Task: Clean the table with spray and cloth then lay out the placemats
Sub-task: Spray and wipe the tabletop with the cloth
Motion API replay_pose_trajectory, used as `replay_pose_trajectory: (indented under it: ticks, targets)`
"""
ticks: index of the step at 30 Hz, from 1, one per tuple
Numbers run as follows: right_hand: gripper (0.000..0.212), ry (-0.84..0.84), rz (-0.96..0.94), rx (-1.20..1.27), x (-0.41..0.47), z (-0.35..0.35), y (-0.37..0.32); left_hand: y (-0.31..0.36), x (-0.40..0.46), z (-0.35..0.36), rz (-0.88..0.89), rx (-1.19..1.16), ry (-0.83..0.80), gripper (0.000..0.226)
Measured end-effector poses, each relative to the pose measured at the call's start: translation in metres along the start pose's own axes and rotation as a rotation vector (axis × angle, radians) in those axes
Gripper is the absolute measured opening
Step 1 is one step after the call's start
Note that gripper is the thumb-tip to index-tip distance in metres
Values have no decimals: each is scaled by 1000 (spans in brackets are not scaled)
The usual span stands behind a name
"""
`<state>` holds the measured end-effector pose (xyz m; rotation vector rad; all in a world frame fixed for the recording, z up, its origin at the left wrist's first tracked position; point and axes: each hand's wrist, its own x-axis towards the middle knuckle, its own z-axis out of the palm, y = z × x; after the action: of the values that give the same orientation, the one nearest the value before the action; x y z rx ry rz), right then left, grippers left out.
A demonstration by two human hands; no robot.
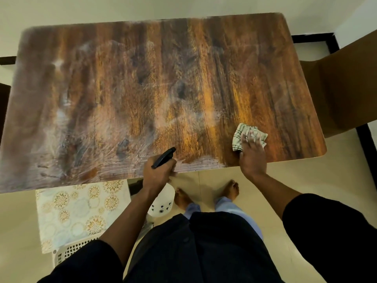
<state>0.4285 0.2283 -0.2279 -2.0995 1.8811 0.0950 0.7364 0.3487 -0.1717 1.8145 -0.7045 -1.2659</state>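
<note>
The dark wood-grain table (142,82) fills the upper view, streaked with whitish wet smears across its left and middle. My left hand (158,173) grips a white spray bottle (162,201) by its black trigger head, held just off the table's near edge with the nozzle over the tabletop. My right hand (253,154) presses flat on a crumpled checked cloth (240,135) near the table's front right. Placemats (81,209) with gold and pale floral circles lie stacked below the table's near left edge, on a white basket.
A white lattice basket (71,251) stands on the tiled floor at my left under the placemats. A brown chair (342,88) stands at the table's right end. My bare feet (206,196) are close to the table's near edge.
</note>
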Motion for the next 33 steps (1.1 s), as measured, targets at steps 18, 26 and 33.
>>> replay_pose_trajectory:
  ticks: [18, 26, 33]
  targets:
    - [91, -181, -696, 1, -75, 66, -147, -17, -18, -18, -106, 77, 110, 11]
    - [74, -85, -348, 25, -69, 38, -27, -14, -15, -2, -87, 36, 22, 18]
    - [73, -18, -67, 30, -72, 24, 14, -15, -11, 6, -92, 34, 9, 17]
